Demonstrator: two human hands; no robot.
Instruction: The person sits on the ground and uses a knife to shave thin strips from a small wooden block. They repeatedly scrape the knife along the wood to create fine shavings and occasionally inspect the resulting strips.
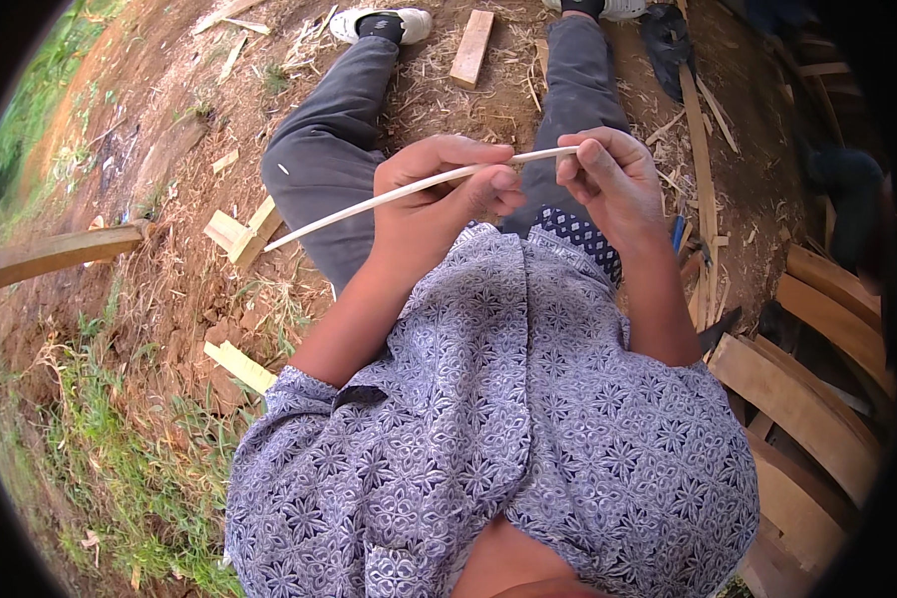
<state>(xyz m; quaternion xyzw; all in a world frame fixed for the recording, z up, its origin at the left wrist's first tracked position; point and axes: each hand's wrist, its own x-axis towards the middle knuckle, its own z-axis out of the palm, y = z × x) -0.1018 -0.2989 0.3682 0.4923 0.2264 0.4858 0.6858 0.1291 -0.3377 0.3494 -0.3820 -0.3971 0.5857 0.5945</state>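
A thin, pale wooden stick [369, 203] runs across in front of me above my lap, its long free end slanting down to the left. My left hand [444, 184] is closed on it, pinching it between thumb and fingers near the middle of my body. At the stick's right end, my right hand [610, 179] grips it between thumb and fingertips, which hide its tip. The two hands are a short way apart, with a bare piece of the stick between them.
Wood offcuts [244, 231] and shavings lie on the brown dirt around my legs. A short board [471, 50] rests between my feet. Curved planks [792, 399] are stacked at my right, near a long lath [706, 199]. A curved beam [55, 257] juts in from the left above grass [120, 429].
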